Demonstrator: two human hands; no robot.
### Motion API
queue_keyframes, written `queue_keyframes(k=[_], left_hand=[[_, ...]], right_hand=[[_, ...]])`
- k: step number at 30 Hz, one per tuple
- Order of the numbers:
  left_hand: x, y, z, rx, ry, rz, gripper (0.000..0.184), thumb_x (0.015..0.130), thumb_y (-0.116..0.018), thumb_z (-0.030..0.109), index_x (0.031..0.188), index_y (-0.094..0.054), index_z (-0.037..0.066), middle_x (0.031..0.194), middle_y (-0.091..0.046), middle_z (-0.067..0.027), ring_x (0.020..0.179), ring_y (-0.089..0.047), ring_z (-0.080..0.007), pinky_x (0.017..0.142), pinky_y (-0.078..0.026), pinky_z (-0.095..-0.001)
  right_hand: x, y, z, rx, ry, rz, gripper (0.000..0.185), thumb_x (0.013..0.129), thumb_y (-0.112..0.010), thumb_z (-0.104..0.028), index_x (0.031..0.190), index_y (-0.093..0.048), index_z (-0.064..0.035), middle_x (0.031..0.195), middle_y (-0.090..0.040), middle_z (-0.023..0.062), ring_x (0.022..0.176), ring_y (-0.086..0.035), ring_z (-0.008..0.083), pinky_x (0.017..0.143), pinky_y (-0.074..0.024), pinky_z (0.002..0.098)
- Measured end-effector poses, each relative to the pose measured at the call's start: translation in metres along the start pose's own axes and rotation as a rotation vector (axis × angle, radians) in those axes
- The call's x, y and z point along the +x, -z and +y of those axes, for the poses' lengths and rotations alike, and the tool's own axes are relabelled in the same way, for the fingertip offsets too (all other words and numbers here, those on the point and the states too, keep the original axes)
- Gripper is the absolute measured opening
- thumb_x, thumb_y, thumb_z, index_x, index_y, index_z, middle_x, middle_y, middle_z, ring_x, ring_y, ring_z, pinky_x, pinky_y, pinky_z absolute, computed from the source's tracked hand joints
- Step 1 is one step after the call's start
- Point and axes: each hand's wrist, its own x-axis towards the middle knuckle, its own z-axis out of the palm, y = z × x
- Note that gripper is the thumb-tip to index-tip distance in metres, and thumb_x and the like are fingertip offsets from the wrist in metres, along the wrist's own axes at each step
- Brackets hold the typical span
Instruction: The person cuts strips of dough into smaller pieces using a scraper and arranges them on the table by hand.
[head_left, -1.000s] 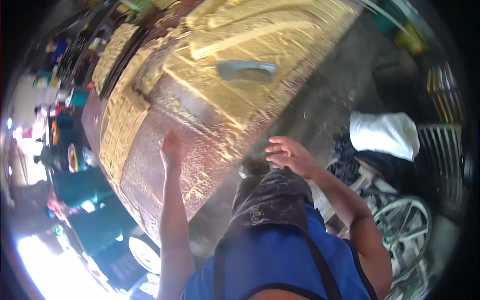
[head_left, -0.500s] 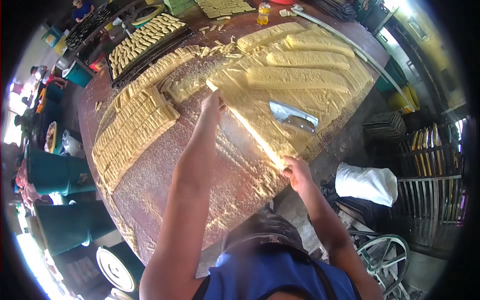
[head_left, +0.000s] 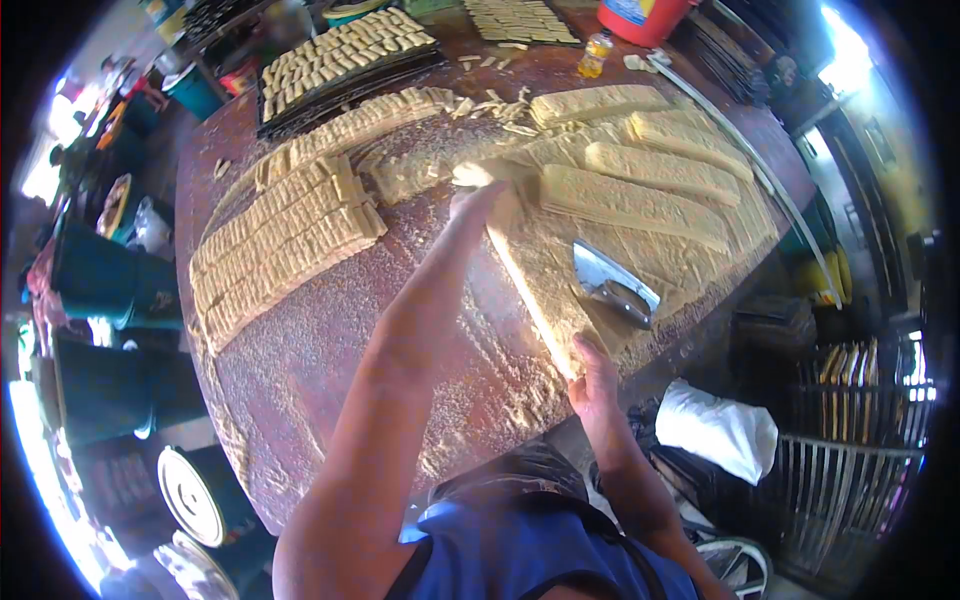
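A long, straight pale strip (head_left: 530, 300) runs across the floury table along the edge of a flat, dough-like sheet. Its far end is at my left hand (head_left: 478, 203), which looks closed around it, though the fingers are partly hidden and blurred. My right hand (head_left: 595, 385) grips the near end at the table's front edge. Just right of the strip, a cleaver (head_left: 612, 275) with a dark handle (head_left: 625, 300) lies on the floured sheet. Beyond it rest several long, flour-dusted dough slabs (head_left: 635, 205).
Rows of cut dough pieces (head_left: 285, 240) cover the table's left side. A loaded black tray (head_left: 350, 60) stands behind them. At the back are a bottle of yellow liquid (head_left: 595, 55), a red bucket (head_left: 645, 22) and a long pale pipe (head_left: 745, 150). A white sack (head_left: 715, 430) sits at right.
The view has shifted, so the table's contents appear elsewhere. My left hand has moved against the sheet's far end, where a bright pale piece shows. My right hand stays at the near end.
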Motion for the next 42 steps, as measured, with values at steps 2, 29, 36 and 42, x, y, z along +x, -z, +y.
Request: queue_keyframes(k=[2,29,36,42], left_hand=[[0.005,-0.001,-0.006,0.016,-0.060,-0.070,0.032,0.082,-0.080,0.031,0.097,-0.069,0.004,0.084,-0.069,-0.0071,0.066,-0.063,-0.0173,0.061,-0.051,-0.0282],[-0.379,0.264,-0.294,-0.725,-0.368,0.702,0.062,0.092,-0.068,0.005,0.147,-0.039,0.006,0.131,-0.055,-0.0121,0.119,-0.058,-0.0196,0.098,-0.049,-0.0360],[-0.379,0.291,-0.249,-0.054,-0.560,1.160,0.064,0.085,-0.078,0.005,0.142,-0.049,0.001,0.142,-0.054,-0.0205,0.142,-0.041,-0.0317,0.118,-0.033,-0.0439],[-0.349,0.256,-0.206,1.008,-0.713,0.044,0.089,0.069,-0.089,0.024,0.145,-0.047,0.004,0.145,-0.053,-0.0158,0.139,-0.045,-0.0316,0.118,-0.032,-0.0457]], right_hand=[[0.010,0.004,0.002,-0.108,0.119,-0.061,0.040,0.078,-0.081,-0.005,0.114,-0.065,-0.0060,0.107,-0.068,0.0036,0.105,-0.061,0.0178,0.094,-0.0470,0.0367],[0.018,-0.007,0.001,-0.969,-0.247,-0.910,0.052,0.082,-0.080,-0.024,0.124,-0.061,0.0002,0.117,-0.066,0.0177,0.107,-0.064,0.0277,0.093,-0.0515,0.0387],[-0.001,-0.014,-0.022,-1.547,0.362,-0.722,0.056,0.082,-0.078,-0.032,0.127,-0.064,-0.0024,0.113,-0.070,0.0195,0.106,-0.068,0.0297,0.093,-0.0520,0.0390],[-0.016,-0.020,-0.032,-1.328,0.076,-0.589,0.044,0.088,-0.073,-0.013,0.128,-0.062,0.0016,0.108,-0.071,0.0098,0.091,-0.069,0.0168,0.073,-0.0557,0.0333]])
